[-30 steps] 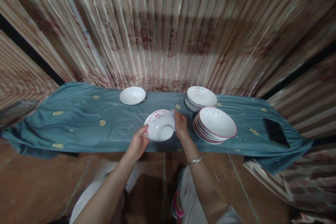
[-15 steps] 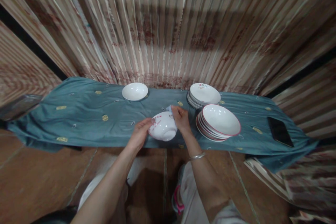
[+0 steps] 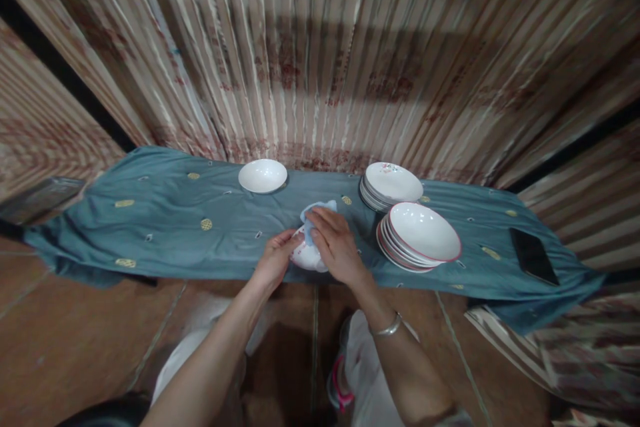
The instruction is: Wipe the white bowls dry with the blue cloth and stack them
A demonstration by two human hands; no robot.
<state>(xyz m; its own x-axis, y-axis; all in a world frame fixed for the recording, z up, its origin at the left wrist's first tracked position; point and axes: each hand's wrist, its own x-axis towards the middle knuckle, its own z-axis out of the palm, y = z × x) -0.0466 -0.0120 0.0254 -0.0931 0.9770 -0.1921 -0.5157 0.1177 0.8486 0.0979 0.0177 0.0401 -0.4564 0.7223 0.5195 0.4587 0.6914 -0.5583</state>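
Note:
Gripped at its left rim by my left hand (image 3: 277, 257) is a white bowl (image 3: 306, 259) with small red marks, its underside turned toward me. It hangs above the front edge of the cloth-covered table. My right hand (image 3: 336, 243) presses a light blue cloth (image 3: 323, 207) onto the bowl's outer side, fingers closed over the cloth. Much of the bowl is hidden behind that hand. To the right of my right hand, a tilted stack of red-rimmed white bowls (image 3: 425, 233) stands on the table.
Behind the red-rimmed bowls is a stack of white plates (image 3: 393, 183) with a floral mark. A single white dish (image 3: 263, 176) sits at the back left. A black phone (image 3: 533, 256) lies at the right end of the teal tablecloth (image 3: 170, 240). Pleated curtains (image 3: 320, 67) hang behind.
My right hand has moved left from the bowl's right rim onto its outer side, bringing the blue cloth across it. My left hand keeps its hold on the rim.

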